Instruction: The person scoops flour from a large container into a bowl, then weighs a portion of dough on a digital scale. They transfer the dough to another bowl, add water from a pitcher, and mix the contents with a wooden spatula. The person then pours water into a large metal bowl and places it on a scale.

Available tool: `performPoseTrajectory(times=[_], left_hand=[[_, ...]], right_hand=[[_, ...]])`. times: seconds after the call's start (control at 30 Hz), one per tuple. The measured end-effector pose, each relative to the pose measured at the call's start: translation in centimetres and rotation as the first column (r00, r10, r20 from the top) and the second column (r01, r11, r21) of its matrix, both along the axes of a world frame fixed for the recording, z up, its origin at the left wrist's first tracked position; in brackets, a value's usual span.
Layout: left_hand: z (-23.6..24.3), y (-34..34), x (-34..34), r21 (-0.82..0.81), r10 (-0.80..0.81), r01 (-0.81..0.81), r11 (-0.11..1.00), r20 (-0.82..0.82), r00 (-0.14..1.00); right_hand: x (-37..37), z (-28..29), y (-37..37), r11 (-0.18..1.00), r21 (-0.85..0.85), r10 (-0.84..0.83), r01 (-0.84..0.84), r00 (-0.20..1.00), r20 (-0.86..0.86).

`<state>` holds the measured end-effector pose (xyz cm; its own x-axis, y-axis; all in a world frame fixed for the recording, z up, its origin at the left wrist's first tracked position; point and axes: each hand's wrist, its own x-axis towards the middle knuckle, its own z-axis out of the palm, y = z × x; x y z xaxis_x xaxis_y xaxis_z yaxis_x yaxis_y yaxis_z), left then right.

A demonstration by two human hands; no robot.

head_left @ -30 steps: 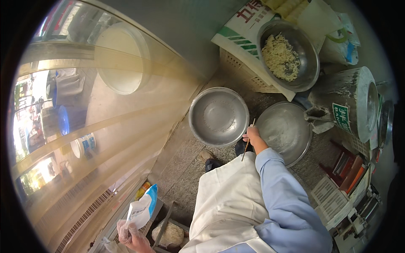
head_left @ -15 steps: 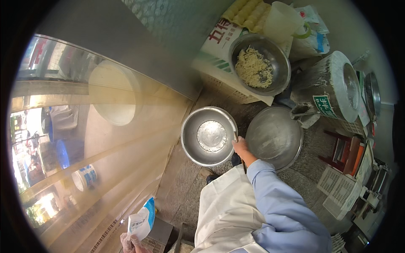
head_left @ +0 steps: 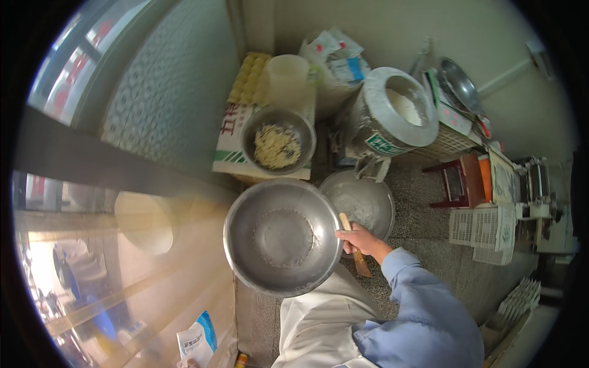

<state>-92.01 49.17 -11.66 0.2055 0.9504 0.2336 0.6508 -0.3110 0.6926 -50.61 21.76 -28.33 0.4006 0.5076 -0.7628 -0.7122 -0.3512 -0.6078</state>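
A wide stainless steel basin hangs in front of me, its inside bare with a wet-looking, speckled ring on the bottom. At its right rim my right hand is closed around the edge and around a flat wooden spatula, whose pale handle sticks up above the fingers. Down at the lower left is a white and blue plastic bag with its top upward. Only a fingertip or so of my left hand shows at the bag's lower end; the rest is cut off.
A second steel basin with whitish residue sits on the floor. A steel bowl of crumbly dough stands on a carton, beside egg trays. Nearby are a mixer drum, a red stool and white crates.
The basin in my right hand has come up nearer to me, and the spatula shows more plainly. My view has swung right and upward. The bag stays low at the left.
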Motion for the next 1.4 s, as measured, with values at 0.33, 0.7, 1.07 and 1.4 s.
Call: performPoseTrajectory(times=[0.33,0.7,1.07,1.4], left_hand=[[1.2,0.6,3.1,-0.202,0.113,-0.16,0.966,-0.226,0.968],[2.7,1.6,9.2,0.323,-0.226,0.458,0.828,-0.555,0.8],[1.9,1.1,11.4,0.219,-0.174,0.345,0.913,-0.555,0.813],[0.4,1.9,11.1,0.307,-0.174,0.528,0.792,-0.715,0.677]], right_hand=[[13.5,9.6,-10.2,0.73,0.179,-0.683,0.66,0.687,0.248],[31.0,4.7,-14.0,0.352,0.285,-0.926,0.892,0.286,0.247],[32.9,1.1,-15.2,0.403,0.278,-0.907,0.872,0.341,0.247],[32.6,7.0,-18.2,0.172,0.454,-0.984,0.874,0.175,0.037]])
